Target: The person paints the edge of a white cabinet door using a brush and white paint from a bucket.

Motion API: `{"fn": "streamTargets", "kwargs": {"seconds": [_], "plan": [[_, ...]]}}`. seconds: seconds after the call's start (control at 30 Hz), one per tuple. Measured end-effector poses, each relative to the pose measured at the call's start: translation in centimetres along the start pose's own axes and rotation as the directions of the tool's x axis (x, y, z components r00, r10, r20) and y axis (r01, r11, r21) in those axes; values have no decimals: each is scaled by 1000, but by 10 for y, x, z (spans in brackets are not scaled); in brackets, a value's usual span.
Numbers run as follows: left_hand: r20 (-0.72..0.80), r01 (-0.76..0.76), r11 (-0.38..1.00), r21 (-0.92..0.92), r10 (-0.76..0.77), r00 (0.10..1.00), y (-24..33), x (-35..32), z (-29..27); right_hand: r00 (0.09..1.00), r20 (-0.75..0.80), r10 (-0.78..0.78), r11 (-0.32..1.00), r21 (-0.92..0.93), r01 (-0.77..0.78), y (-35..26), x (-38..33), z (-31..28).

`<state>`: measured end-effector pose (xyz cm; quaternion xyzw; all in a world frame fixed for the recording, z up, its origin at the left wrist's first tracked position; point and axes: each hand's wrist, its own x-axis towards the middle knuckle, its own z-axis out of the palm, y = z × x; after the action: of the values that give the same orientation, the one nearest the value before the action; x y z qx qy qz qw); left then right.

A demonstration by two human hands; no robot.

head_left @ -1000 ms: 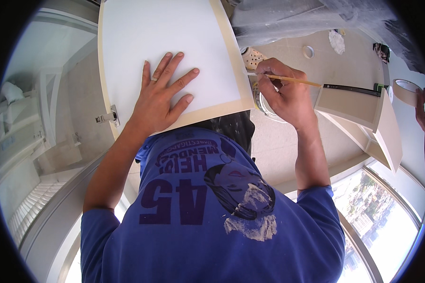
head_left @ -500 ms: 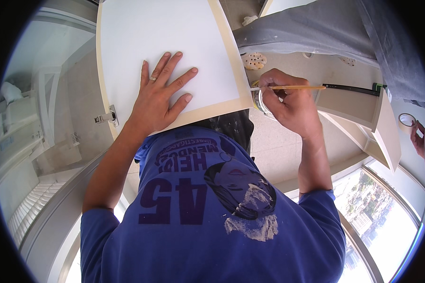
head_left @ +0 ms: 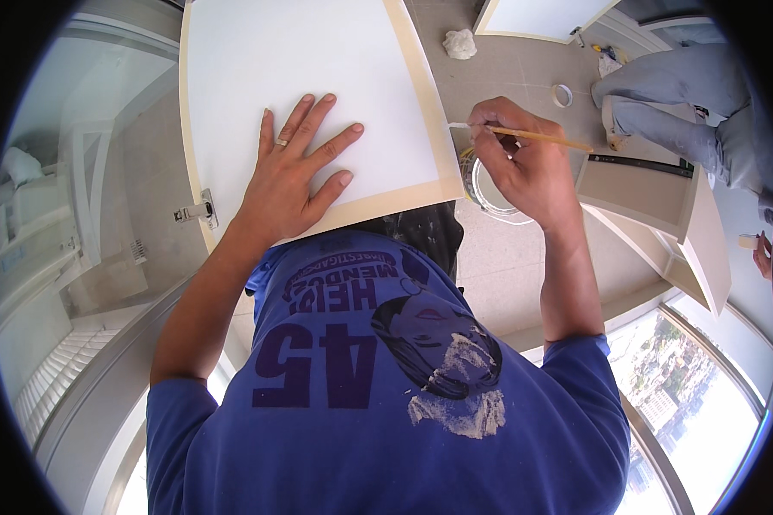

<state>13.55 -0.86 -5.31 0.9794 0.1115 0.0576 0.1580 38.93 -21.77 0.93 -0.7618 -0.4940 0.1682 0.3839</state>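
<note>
Holding a thin brush (head_left: 545, 137) at the edge of a white panel (head_left: 318, 51).
Pressing the left hand (head_left: 292, 172) flat on the panel, fingers spread, right in front of the blue shirt (head_left: 335, 446); pinching the brush between thumb and fingertips of the right hand (head_left: 524, 167), with the white tip (head_left: 459, 125) close to the side tape (head_left: 421, 86), impossible to tell whether touching. Possibly risking a smear past the tape from an overloaded tip, a skip from a panel shift under a lifted left hand, or a knock to the can (head_left: 476, 190) below from a low wrist.
</note>
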Motion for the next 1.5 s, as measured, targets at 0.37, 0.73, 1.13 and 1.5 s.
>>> {"fn": "streamTargets", "kwargs": {"seconds": [0.37,0.73,1.13,1.5], "plan": [[12,-4,1000,1,4,1000,-1,1,1,996,92,3,999,42,-7,0,-22,-5],[13,-11,1000,8,11,1000,1,2,-1,993,95,73,996,41,-77,5,-3,-6],[44,7,1000,2,-7,999,3,4,-5,999,-33,-22,992,123,26,18,2,7],[-27,-168,972,-166,166,986,-13,11,-1,956,-294,-8,903,408,133,-45,-17,48]]}}
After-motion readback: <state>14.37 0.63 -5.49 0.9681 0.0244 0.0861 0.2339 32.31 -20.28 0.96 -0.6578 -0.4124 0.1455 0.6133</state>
